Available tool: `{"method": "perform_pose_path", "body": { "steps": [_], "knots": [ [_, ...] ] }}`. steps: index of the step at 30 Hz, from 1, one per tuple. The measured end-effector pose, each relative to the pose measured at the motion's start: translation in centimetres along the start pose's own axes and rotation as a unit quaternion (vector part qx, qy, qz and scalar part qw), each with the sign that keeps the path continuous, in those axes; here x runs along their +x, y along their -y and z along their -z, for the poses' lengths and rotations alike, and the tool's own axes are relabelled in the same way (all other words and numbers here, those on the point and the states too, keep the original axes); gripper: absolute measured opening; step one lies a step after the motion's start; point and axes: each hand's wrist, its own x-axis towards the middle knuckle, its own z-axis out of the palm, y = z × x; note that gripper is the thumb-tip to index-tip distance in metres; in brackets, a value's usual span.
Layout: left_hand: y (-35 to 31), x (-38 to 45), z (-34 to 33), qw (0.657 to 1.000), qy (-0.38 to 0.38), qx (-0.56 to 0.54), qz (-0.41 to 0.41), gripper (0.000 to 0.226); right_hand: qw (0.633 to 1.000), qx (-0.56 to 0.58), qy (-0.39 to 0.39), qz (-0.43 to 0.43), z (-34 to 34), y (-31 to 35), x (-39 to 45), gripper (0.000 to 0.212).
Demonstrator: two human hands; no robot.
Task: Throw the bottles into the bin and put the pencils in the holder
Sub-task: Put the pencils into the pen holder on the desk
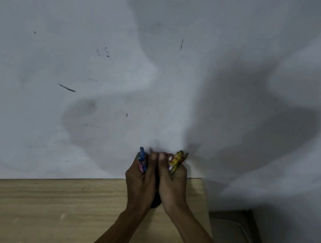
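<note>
Both of my hands are raised side by side over the far right part of the wooden table (55,210). My left hand (141,181) is closed around a few pencils (142,159) with blue and pink bodies that stick up past my fingers. My right hand (173,184) grips a bunch of yellow patterned pencils (176,161), tips pointing up toward the wall. A dark object (155,202), possibly the holder, shows between and below my hands, mostly hidden. No bottle or bin is in view.
A grey-white wall (104,48) with scuff marks fills most of the view, right behind the table's back edge. Beyond the table's right end lies a lower pale surface (227,234) with a thin cable.
</note>
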Motion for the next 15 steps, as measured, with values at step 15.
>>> {"method": "perform_pose_path", "body": {
  "steps": [15],
  "knots": [
    [2.5, -1.8, 0.6, 0.996, -0.049, 0.075, 0.005, 0.033, 0.991, -0.102, -0.07, 0.052, -0.6, -1.6, -1.8, 0.021]
  ]
}}
